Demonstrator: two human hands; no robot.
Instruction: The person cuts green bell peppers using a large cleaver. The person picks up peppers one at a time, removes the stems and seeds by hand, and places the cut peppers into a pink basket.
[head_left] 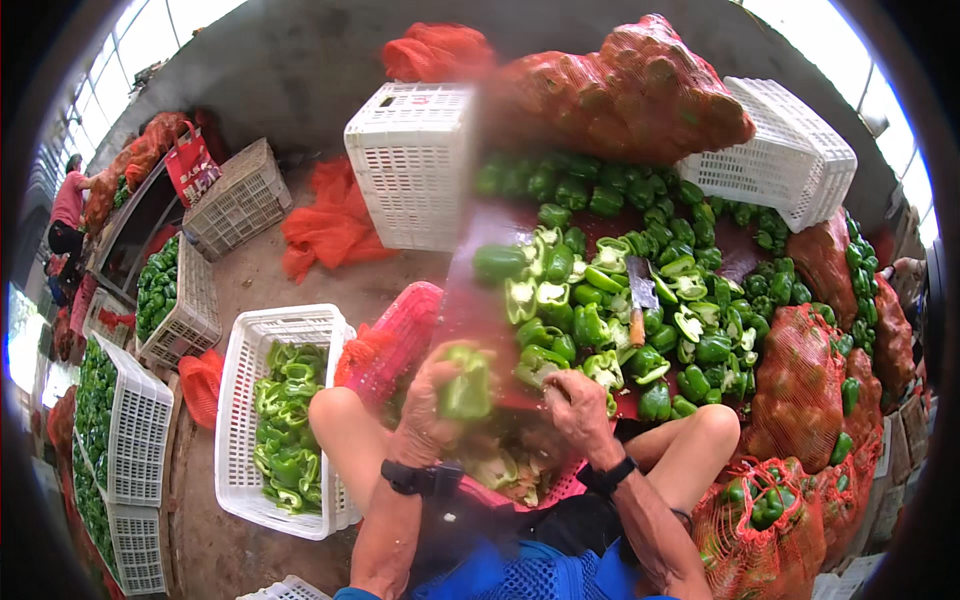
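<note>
My left hand [420, 415] is wrapped round a green bell pepper [466, 384], blurred, in front of my left knee. To its right, my right hand [584, 412] is closed with fingertips pinched at the near edge of a red tabletop [470, 300]; what it holds, if anything, is hidden. A heap of whole and halved bell peppers [600, 290] covers that top. On the heap rests a knife [640, 300], its wooden handle toward me. Between my legs stands a pink basket [565, 484] with pale pepper scraps [500, 468] in it.
Left of my knee, a white crate [228, 430] holds cut peppers. Further left are crates of whole peppers [140, 425]. Red mesh sacks [800, 385] crowd the right side. An upturned crate [410, 165] and another sack [620, 95] stand beyond the table. A person [70, 210] is far left.
</note>
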